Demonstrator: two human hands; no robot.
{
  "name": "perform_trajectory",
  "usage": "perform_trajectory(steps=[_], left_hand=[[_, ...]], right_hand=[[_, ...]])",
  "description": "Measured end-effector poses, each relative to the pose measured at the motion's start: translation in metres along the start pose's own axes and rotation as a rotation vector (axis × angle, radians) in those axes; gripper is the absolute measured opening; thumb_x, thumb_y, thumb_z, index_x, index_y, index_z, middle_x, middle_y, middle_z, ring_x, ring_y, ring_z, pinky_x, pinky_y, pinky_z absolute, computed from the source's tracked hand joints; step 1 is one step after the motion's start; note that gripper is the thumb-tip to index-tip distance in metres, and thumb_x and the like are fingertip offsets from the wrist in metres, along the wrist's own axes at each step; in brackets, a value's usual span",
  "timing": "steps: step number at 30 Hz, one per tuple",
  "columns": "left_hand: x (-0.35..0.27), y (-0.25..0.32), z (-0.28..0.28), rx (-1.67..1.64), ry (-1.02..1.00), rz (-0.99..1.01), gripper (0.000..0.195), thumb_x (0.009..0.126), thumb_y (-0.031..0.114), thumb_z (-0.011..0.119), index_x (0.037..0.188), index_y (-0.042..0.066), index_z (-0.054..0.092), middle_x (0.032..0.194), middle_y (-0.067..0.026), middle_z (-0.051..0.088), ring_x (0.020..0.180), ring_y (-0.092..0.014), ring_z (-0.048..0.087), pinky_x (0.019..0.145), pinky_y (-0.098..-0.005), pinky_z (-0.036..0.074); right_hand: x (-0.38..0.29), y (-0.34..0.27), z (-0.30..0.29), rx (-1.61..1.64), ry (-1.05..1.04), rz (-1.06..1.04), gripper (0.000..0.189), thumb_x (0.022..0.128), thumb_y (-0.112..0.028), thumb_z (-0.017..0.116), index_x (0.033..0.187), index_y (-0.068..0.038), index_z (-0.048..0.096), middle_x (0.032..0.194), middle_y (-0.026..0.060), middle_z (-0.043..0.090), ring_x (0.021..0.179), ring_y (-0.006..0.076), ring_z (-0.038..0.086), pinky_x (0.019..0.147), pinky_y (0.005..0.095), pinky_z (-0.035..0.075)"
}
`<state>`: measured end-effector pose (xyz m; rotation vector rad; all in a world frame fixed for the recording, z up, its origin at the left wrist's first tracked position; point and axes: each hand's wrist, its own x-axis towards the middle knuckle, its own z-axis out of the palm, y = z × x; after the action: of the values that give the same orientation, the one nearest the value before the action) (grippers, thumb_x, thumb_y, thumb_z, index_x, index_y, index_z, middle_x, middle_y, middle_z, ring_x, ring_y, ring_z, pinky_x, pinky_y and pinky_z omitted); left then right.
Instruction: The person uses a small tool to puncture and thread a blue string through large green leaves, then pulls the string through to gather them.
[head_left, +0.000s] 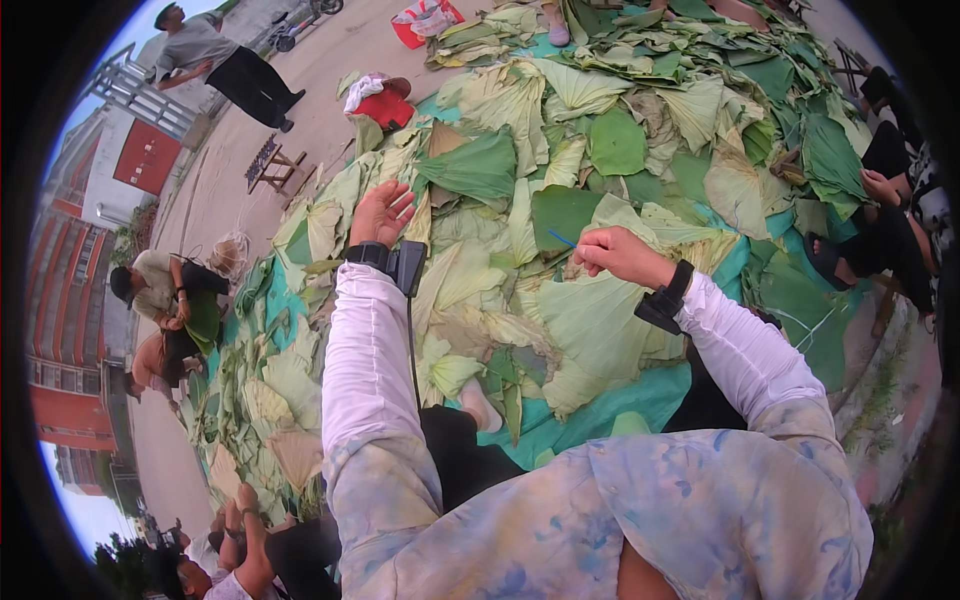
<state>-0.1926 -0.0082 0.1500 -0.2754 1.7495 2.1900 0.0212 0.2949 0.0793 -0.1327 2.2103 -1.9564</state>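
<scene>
My left hand (384, 213) is raised over the leaf pile with its fingers apart and nothing in it. Between the thumb and fingers of my right hand (621, 255) is a thin blue tie (561, 239), its free end pointing left. Large dried lotus leaves (592, 319), pale green to yellowish, spread below both hands. A darker green leaf (562, 214) lies just beyond the blue tie. Both wrists carry black strapped devices, and a cable runs from the left one down along the forearm.
Teal sheeting (607, 405) shows under the leaves. A red bag with a cap (386, 105) and a small folding stool (274, 166) stand at the upper left. Seated people handle leaves at left and right; one person (225, 71) stands behind. White ties (810, 328) lie on a leaf at right.
</scene>
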Motion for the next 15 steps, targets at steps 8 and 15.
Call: perform_trajectory(steps=[8,15], left_hand=[[0.037,-0.11,0.0,-0.173,-0.032,-0.224,0.023,0.081,0.017,0.059,0.101,0.008,0.053,0.099,-0.007,0.058,0.087,-0.022,0.057,0.074,-0.0361,0.048],[0.033,-0.12,0.0,-0.077,-0.203,-0.196,0.022,0.081,0.018,0.058,0.1,0.009,0.051,0.099,-0.0077,0.058,0.088,-0.022,0.057,0.076,-0.038,0.048]], right_hand=[[0.012,-0.008,0.001,-0.025,0.019,0.083,0.02,0.083,-0.018,0.05,0.08,0.0,0.059,0.068,0.0028,0.059,0.063,0.0085,0.055,0.059,0.0218,0.044],[0.019,0.0,0.017,-0.068,-0.046,0.073,0.021,0.084,-0.016,0.046,0.081,0.001,0.059,0.065,0.0013,0.055,0.06,0.0078,0.052,0.057,0.0218,0.042]])
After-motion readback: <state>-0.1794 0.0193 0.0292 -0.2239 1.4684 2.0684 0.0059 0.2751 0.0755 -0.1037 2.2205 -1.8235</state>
